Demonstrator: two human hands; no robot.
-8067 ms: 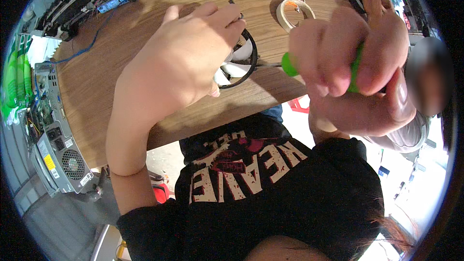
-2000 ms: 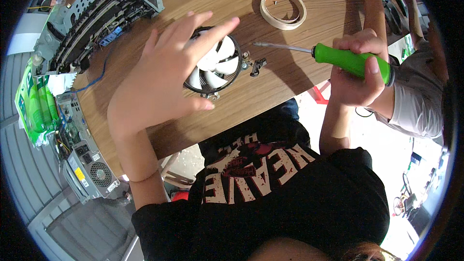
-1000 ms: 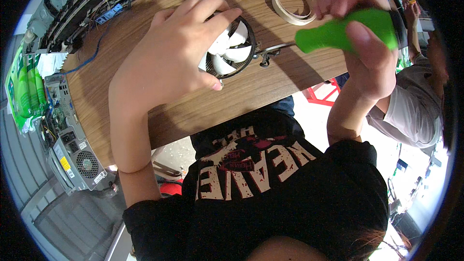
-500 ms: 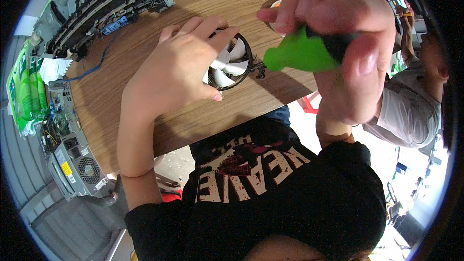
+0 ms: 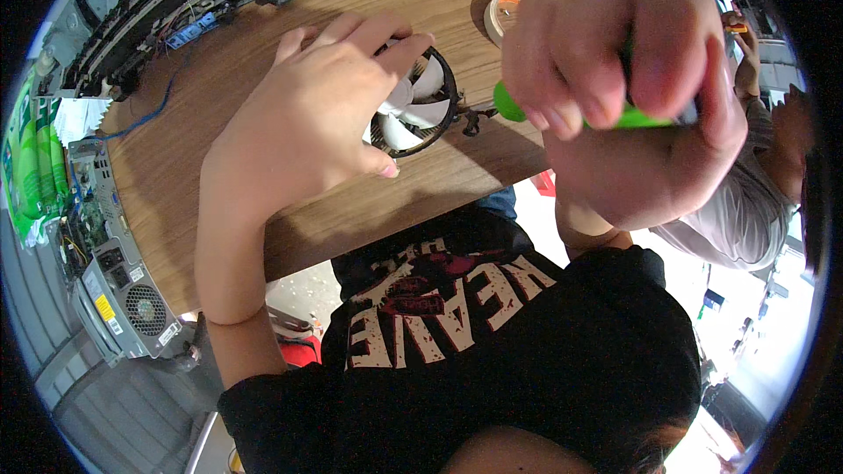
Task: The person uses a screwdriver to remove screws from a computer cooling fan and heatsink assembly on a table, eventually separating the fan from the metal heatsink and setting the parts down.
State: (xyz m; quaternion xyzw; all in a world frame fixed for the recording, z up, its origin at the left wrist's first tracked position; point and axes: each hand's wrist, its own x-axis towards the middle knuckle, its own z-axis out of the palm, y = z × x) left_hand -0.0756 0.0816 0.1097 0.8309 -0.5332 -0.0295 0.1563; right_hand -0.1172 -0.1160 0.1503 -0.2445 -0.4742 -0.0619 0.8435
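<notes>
My left hand (image 5: 307,118) curls over a round cooling fan (image 5: 425,112) on the wooden table, fingers on its far rim and thumb on the near side. White blades and a black ring show beside the hand; the rest is covered by it. A short dark cable (image 5: 472,121) lies against the fan's right side. Raised close to the camera, my right hand (image 5: 628,88) is closed round a screwdriver (image 5: 507,102) with a green-and-black handle. Its rounded green end pokes out on the left; no shaft can be seen.
A roll of tape (image 5: 494,19) lies beyond my right hand. An opened metal machine frame (image 5: 184,9) with a blue cable stands at the far left. Along the left edge sits a computer case (image 5: 123,285). Another person (image 5: 742,211) is at the right.
My right hand has turned its knuckles over the screwdriver, covering more of the handle, and shifted slightly right. The tape roll shows more fully. My left hand keeps its grip on the fan.
</notes>
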